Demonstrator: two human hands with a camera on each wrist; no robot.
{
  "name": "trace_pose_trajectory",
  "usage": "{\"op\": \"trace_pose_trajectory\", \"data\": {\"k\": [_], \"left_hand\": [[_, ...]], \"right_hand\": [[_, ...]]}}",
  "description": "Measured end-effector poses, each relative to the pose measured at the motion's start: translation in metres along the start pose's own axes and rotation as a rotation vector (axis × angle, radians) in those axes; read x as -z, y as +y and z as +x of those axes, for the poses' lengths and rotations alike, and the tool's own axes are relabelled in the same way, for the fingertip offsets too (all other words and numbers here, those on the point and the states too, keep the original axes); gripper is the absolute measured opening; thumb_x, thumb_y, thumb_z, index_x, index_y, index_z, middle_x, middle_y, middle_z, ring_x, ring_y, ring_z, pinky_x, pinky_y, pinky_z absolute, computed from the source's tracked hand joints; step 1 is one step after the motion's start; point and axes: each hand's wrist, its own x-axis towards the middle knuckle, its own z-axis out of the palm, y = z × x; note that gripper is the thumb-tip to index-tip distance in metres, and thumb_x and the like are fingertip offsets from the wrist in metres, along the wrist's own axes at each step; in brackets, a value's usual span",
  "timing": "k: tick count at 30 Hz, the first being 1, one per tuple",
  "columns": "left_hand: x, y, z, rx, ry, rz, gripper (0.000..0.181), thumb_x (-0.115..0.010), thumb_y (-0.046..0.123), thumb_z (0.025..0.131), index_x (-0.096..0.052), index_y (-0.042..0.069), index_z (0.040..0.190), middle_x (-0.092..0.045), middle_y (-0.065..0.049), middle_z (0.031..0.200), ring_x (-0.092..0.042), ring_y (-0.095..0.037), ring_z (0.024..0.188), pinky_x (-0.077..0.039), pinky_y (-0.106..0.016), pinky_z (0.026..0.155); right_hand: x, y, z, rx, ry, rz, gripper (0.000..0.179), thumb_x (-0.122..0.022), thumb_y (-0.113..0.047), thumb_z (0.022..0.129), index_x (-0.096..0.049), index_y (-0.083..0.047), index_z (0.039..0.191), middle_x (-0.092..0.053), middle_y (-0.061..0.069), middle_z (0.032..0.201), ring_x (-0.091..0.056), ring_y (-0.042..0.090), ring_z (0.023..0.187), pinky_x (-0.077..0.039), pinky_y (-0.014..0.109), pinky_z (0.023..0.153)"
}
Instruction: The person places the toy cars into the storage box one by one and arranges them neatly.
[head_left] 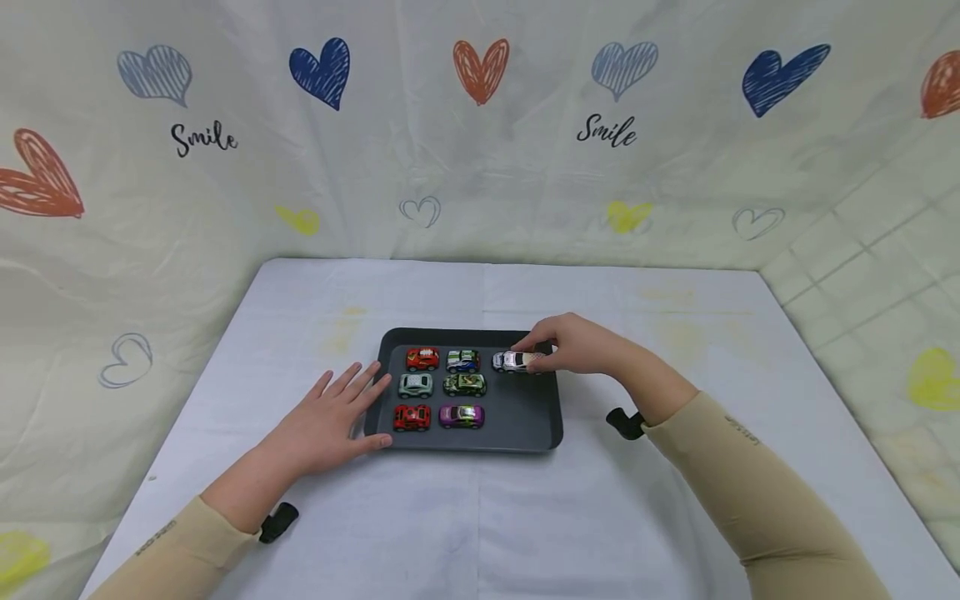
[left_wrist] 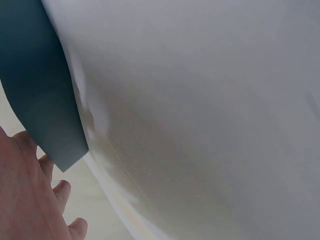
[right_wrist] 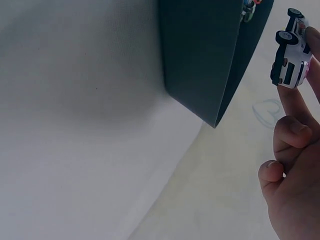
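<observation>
A dark grey tray (head_left: pixel 517 425) lies on the table with several small toy cars in rows. My right hand (head_left: pixel 577 343) pinches a white toy car (head_left: pixel 513 361) between thumb and fingers over the tray's back right part. In the right wrist view this toy car (right_wrist: pixel 292 55) shows its wheels, raised above the tray wall (right_wrist: pixel 200 55). My left hand (head_left: pixel 330 421) rests with spread, straight fingers at the tray's left rim. To its right are a red car (head_left: pixel 412 417), a pale green-grey car (head_left: pixel 416 385) and a purple car (head_left: pixel 462 416).
Further back in the tray sit another red car (head_left: pixel 422 359), a blue, white and green car (head_left: pixel 462 361) and a camouflage-patterned car (head_left: pixel 465 384). White cloth (head_left: pixel 480 525) covers the table. Behind it hangs a curtain (head_left: pixel 525 167) printed with hearts.
</observation>
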Motion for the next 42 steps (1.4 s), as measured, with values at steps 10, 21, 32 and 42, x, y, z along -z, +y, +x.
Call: {"op": "trace_pose_trajectory", "data": {"k": [10, 21, 32, 42], "left_hand": [[0.005, 0.003, -0.003, -0.019, 0.031, -0.019, 0.094, -0.049, 0.077, 0.087, -0.028, 0.02, 0.159, -0.019, -0.005, 0.165, -0.016, -0.035, 0.15, -0.01, -0.06, 0.119], [0.0, 0.0, 0.0, -0.008, 0.015, -0.005, 0.094, -0.048, 0.078, 0.086, -0.026, 0.023, 0.159, -0.015, -0.001, 0.166, -0.013, -0.031, 0.151, -0.008, -0.057, 0.12], [0.006, 0.006, -0.003, -0.016, 0.026, -0.018, 0.092, -0.054, 0.073, 0.087, -0.028, 0.02, 0.158, -0.019, -0.004, 0.165, -0.016, -0.035, 0.15, -0.01, -0.059, 0.119], [0.001, 0.002, -0.002, -0.015, 0.022, -0.022, 0.093, -0.053, 0.074, 0.087, -0.027, 0.021, 0.159, -0.017, -0.004, 0.166, -0.014, -0.034, 0.151, -0.008, -0.06, 0.119]], "right_hand": [[-0.022, -0.006, 0.009, 0.005, -0.01, -0.231, 0.031, -0.076, -0.03, 0.089, -0.075, -0.024, 0.119, -0.07, -0.003, 0.115, -0.064, 0.017, 0.103, -0.053, 0.038, 0.088], [-0.039, -0.007, 0.014, 0.006, -0.06, -0.381, 0.03, -0.075, -0.031, 0.089, -0.075, -0.024, 0.118, -0.072, -0.009, 0.111, -0.062, 0.009, 0.096, -0.04, 0.039, 0.083], [-0.044, -0.008, 0.014, 0.047, -0.006, -0.452, 0.031, -0.076, -0.032, 0.087, -0.075, -0.026, 0.118, -0.072, -0.012, 0.102, -0.057, 0.004, 0.083, -0.035, 0.035, 0.072], [-0.034, -0.008, 0.009, 0.02, 0.016, -0.398, 0.035, -0.075, -0.037, 0.088, -0.074, -0.027, 0.121, -0.071, -0.008, 0.108, -0.063, 0.01, 0.096, -0.041, 0.039, 0.082]]}}
